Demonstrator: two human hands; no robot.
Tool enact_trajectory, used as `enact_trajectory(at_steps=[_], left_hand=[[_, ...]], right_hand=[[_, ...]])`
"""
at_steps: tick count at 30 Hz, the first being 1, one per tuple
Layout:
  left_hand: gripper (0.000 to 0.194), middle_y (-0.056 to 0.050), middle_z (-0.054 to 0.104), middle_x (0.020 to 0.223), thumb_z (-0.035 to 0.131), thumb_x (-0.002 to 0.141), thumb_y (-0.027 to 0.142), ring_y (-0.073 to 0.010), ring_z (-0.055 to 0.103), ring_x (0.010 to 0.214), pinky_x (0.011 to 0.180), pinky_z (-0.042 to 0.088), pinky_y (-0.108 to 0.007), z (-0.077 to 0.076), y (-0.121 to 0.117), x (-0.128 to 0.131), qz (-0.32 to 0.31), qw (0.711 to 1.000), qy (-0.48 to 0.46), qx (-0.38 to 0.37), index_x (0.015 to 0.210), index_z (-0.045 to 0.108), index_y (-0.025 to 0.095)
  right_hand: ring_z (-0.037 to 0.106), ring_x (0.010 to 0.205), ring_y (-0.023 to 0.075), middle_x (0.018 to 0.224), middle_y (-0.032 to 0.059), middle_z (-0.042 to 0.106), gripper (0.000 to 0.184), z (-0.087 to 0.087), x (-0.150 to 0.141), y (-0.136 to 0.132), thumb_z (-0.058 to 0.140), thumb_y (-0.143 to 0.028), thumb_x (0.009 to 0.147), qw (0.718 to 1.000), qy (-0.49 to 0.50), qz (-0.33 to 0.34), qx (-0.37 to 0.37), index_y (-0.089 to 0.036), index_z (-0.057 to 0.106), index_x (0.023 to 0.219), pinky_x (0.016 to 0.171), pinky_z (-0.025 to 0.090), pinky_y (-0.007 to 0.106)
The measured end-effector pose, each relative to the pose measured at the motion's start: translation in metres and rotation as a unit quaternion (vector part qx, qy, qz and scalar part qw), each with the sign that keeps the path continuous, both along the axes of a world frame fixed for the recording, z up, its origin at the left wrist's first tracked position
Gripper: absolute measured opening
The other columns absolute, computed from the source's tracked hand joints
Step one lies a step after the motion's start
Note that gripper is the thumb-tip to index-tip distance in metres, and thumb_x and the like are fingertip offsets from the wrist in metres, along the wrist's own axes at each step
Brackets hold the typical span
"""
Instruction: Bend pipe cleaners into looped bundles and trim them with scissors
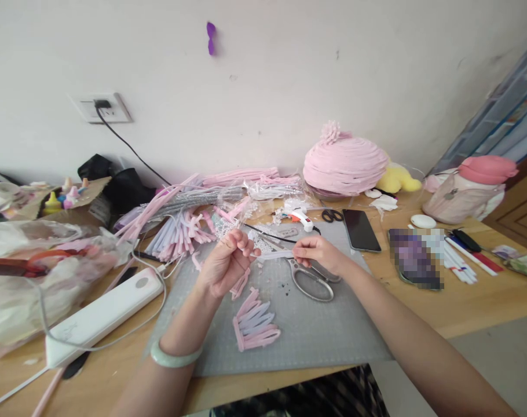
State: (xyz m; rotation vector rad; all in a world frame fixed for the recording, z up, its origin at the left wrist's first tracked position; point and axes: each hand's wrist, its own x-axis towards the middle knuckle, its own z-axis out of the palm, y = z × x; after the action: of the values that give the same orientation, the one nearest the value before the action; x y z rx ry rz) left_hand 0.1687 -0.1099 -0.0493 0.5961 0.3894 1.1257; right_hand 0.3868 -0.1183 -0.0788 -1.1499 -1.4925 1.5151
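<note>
A pale whitish pipe cleaner (277,254) is stretched level between my two hands above the mat. My left hand (226,263) is closed with its palm turned up, pinching the left end. The other end is pinched in the fingers of my right hand (316,253). Under my right hand lie large silver-handled scissors (313,285), their blades partly hidden. Nearer to me rests a fan of looped pink and pale blue pipe cleaners (255,321), joined along a pink strip at its left side. A short pink piece (241,284) lies just beside my left hand.
Beneath everything is a grey cutting mat (333,330). A glue gun (302,219), small black scissors (332,215) and a phone (361,230) sit behind. Bundled pipe cleaners (180,234) and a white power strip (105,318) are left; a pink fuzzy dome (346,165) stands back right.
</note>
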Motion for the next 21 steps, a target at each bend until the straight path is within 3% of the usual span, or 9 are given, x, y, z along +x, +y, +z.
enact_trajectory(at_steps=[4, 12, 15, 21], left_hand=[[0.025, 0.005, 0.044, 0.051, 0.072, 0.066, 0.02, -0.0069, 0.045, 0.047, 0.064, 0.048, -0.025, 0.0, 0.002, -0.002, -0.017, 0.999, 0.028, 0.034, 0.053, 0.051, 0.014], [0.023, 0.005, 0.045, 0.047, 0.068, 0.071, 0.022, -0.0045, 0.041, 0.042, 0.054, 0.045, -0.02, -0.003, 0.003, 0.001, 0.004, 0.997, 0.064, 0.036, 0.055, 0.054, 0.014], [0.017, 0.004, 0.051, 0.052, 0.069, 0.068, 0.022, -0.0021, 0.036, 0.037, 0.043, 0.038, -0.017, -0.009, -0.001, 0.007, 0.008, 0.992, 0.117, 0.055, 0.06, 0.057, 0.014], [0.022, 0.003, 0.056, 0.056, 0.07, 0.067, 0.03, 0.0014, 0.03, 0.031, 0.034, 0.022, -0.013, -0.016, -0.008, 0.02, -0.041, 0.967, 0.245, 0.05, 0.071, 0.057, 0.013]], right_hand=[[0.044, 0.047, 0.0071, 0.057, -0.002, 0.054, 0.024, 0.004, 0.01, 0.003, 0.066, -0.038, 0.065, 0.999, 0.018, -0.027, 0.009, -0.015, 0.058, 0.06, 0.049, 0.034, 0.023], [0.044, 0.047, 0.0075, 0.056, -0.0024, 0.054, 0.023, 0.011, 0.007, -0.001, 0.066, -0.037, 0.066, 0.999, -0.012, -0.019, 0.028, -0.016, 0.059, 0.059, 0.048, 0.034, 0.023], [0.045, 0.048, 0.0077, 0.058, -0.0024, 0.055, 0.021, 0.011, -0.002, -0.005, 0.065, -0.036, 0.067, 0.999, -0.026, -0.02, 0.04, -0.016, 0.061, 0.061, 0.049, 0.035, 0.023], [0.046, 0.05, 0.0092, 0.052, -0.0026, 0.053, 0.018, 0.003, -0.024, -0.011, 0.066, -0.035, 0.067, 0.995, -0.041, -0.071, 0.06, -0.017, 0.065, 0.067, 0.048, 0.036, 0.021]])
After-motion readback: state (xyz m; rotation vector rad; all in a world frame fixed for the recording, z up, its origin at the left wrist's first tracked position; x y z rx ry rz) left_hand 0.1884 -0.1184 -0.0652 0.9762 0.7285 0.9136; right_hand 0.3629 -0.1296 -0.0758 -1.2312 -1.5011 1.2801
